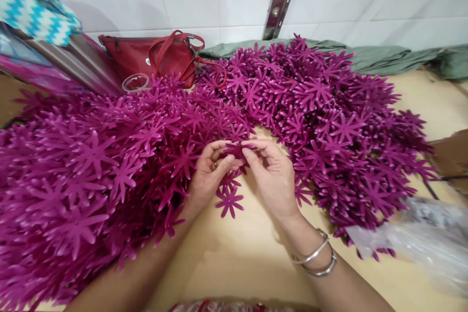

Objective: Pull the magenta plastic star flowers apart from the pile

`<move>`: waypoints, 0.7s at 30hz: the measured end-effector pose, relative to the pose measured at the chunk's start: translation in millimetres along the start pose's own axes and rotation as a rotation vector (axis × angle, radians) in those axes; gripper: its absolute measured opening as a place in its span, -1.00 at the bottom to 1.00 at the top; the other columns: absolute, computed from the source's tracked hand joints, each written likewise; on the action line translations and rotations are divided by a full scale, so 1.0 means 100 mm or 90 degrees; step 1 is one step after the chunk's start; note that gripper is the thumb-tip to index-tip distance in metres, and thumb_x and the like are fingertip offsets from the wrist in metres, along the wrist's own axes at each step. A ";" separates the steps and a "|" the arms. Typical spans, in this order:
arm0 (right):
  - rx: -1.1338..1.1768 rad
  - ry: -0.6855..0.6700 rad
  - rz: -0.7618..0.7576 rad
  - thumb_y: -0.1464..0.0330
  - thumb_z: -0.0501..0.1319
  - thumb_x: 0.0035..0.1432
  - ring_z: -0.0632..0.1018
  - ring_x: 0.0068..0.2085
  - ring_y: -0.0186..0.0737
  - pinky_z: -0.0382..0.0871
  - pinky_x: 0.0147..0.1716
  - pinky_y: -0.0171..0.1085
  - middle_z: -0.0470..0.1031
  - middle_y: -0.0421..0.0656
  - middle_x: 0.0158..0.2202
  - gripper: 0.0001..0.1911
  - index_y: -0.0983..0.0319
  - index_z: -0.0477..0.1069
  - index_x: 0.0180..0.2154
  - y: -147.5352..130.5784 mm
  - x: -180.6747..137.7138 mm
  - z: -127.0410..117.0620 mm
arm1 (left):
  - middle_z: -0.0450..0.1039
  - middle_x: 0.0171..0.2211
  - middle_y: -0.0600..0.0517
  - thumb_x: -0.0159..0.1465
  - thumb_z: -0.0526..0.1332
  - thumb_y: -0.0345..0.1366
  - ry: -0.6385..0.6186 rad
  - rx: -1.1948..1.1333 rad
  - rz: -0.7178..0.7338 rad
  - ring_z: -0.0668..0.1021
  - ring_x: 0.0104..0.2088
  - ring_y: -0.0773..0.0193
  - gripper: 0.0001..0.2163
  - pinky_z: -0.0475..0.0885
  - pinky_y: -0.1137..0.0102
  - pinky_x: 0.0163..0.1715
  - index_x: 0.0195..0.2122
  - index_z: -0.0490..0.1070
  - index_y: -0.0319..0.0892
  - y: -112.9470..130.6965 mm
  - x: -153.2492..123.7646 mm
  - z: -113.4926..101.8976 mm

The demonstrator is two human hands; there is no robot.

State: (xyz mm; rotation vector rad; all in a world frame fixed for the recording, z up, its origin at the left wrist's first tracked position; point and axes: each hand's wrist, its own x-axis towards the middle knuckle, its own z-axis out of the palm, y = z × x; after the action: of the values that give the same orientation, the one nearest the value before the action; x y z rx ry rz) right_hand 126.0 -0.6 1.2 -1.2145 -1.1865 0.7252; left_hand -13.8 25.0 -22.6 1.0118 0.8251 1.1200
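We pinch a purple flower (238,150) w/ L hand (209,171) & R hand (273,171), close tog., over the surface (228,261), back from near edge; prob. light, bendy, so grip opp. sides.

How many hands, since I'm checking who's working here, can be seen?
2: the left hand and the right hand, side by side, both holding one purple flower over the table. No other hand shows; any outside the picture can't be counted.
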 end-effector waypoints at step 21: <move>-0.047 0.196 -0.022 0.38 0.22 0.31 0.55 -0.23 -0.21 0.47 -0.19 -0.23 0.50 -0.16 -0.20 -0.94 0.13 0.36 -0.17 0.03 0.14 -0.19 | 0.60 0.07 -0.10 0.32 0.34 -0.37 -0.353 0.466 0.388 0.60 0.13 0.09 -0.57 0.48 0.23 0.21 0.21 0.44 -0.04 0.02 -0.34 0.07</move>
State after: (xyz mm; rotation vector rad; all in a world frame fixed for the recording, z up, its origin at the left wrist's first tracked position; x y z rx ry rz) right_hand 148.3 6.7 3.5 -1.3114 -0.9820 0.4520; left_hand -16.7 -9.1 -17.6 2.1765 0.4661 0.9445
